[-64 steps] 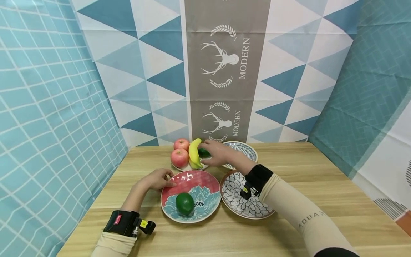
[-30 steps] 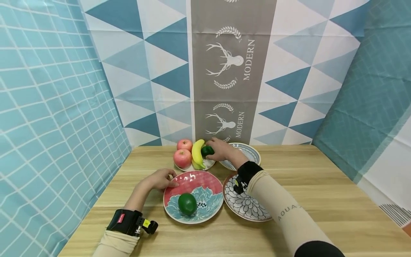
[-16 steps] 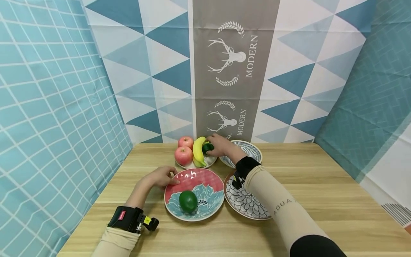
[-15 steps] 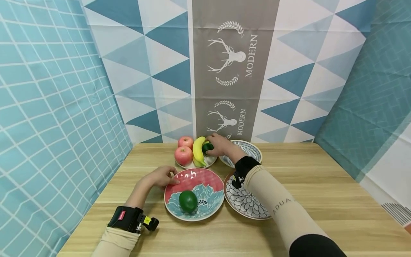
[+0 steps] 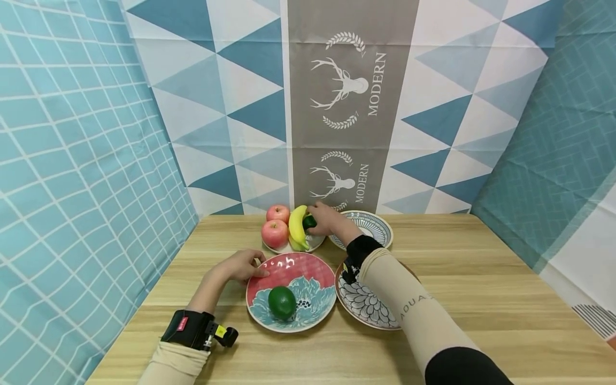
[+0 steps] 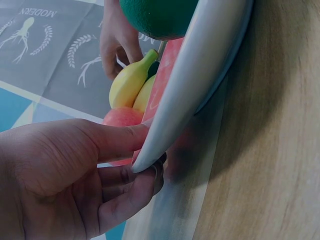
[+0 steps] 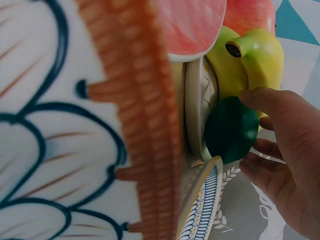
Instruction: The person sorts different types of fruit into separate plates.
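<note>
My left hand (image 5: 243,266) pinches the left rim of a red plate with a blue flower (image 5: 305,267), thumb on top and fingers curled under the edge, as the left wrist view (image 6: 75,170) shows. On that plate lies a dark green avocado (image 5: 282,303). At the back, my right hand (image 5: 323,219) has its thumb and fingers curled round a second green avocado (image 7: 232,129). This fruit sits at the right side of the small white plate (image 5: 315,243), close against the yellow bananas (image 5: 297,227). Two pink apples (image 5: 275,233) lie left of the bananas.
A plate with a brown rim and petal pattern (image 5: 368,305) lies right of the red one, partly under my right forearm. Behind it stands a blue-patterned dish (image 5: 380,227). The wooden table (image 5: 481,278) ends at the patterned cloth wall (image 5: 231,133).
Since the oldest frame, the head view has shifted slightly. My right hand has closed in around the second avocado, and its forearm has swung a little left. My left hand keeps its grip on the rim.
</note>
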Motion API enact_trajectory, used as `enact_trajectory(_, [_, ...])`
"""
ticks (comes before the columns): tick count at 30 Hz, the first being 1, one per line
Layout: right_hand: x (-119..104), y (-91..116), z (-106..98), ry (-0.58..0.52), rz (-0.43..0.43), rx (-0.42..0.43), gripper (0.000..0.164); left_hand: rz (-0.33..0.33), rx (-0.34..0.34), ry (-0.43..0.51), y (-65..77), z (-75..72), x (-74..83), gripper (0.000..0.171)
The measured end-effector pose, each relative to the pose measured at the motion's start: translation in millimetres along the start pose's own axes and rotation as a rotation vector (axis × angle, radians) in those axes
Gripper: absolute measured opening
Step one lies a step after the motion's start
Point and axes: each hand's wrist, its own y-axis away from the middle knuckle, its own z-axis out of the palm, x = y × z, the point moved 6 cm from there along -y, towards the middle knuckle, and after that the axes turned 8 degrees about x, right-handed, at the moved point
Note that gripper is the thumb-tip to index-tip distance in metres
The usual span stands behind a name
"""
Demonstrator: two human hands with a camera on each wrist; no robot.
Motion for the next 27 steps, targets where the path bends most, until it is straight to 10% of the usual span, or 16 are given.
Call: enact_trajectory(27, [5,-9,15,0.056,0.01,0.008,0.065,0.0,0.007,0.011,0.8,0.0,0.4,0.019])
